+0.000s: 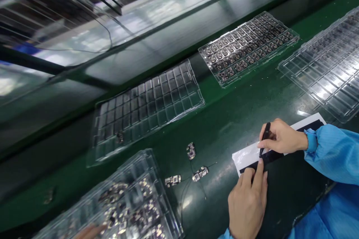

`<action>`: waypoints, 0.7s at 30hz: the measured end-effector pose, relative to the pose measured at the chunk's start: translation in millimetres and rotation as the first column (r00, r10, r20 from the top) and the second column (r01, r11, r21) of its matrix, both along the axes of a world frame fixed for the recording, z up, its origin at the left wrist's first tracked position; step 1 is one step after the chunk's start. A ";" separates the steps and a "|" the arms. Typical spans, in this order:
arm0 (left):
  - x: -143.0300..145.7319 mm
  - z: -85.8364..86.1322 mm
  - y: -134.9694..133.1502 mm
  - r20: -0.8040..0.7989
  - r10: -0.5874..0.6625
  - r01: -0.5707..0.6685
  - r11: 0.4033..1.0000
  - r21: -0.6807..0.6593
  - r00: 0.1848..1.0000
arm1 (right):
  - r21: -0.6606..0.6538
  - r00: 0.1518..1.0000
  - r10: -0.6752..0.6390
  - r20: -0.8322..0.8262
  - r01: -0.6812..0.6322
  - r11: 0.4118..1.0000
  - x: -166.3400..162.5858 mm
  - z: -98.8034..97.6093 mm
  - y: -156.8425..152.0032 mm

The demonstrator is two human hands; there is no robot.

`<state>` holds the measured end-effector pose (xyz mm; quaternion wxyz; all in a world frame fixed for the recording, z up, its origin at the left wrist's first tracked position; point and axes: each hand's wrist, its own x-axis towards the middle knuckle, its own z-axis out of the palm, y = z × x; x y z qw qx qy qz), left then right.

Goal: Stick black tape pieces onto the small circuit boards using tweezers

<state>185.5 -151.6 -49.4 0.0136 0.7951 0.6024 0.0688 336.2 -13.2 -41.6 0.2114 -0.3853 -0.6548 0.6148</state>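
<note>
My right hand (283,138) pinches slim black tweezers (266,136), with their points down at a white sheet (246,157) that carries black strips (273,157). My left hand (248,201) lies at the near edge of that sheet. Its index finger reaches out to the tweezers' tip, and the other fingers are loosely bent; nothing shows in its grip. Whether a small piece sits between the points and the fingertip is too small to tell. Left of the sheet, small metallic circuit modules (200,174) with thin black wires lie loose on the green bench.
A clear tray (148,101) with one module in it sits along the back. Right of it is a tray (248,48) filled with modules. Stacked clear trays (328,67) lie at right. Another person's fingers (91,231) touch a module-filled tray (165,201) at lower left.
</note>
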 end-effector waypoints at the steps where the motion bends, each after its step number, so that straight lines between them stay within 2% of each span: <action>1: 0.2 0.6 0.2 0.001 0.000 0.000 1.000 -0.001 1.000 | 0.008 1.000 0.002 0.003 -0.002 1.000 0.1 0.1 -0.1; 5: 0.7 1.7 0.7 0.000 0.004 -0.004 1.000 0.003 1.000 | 0.043 1.000 0.009 -0.002 -0.009 0.999 0.1 0.2 -0.3; 16: 0.9 2.3 0.8 0.030 0.012 -0.012 1.000 0.004 0.999 | -0.023 1.000 0.005 -0.023 -0.006 1.000 0.6 1.4 0.9; 21: 0.9 2.6 1.0 0.033 0.009 -0.009 1.000 0.008 0.999 | 0.004 1.000 0.011 0.002 -0.011 1.000 0.2 1.3 0.2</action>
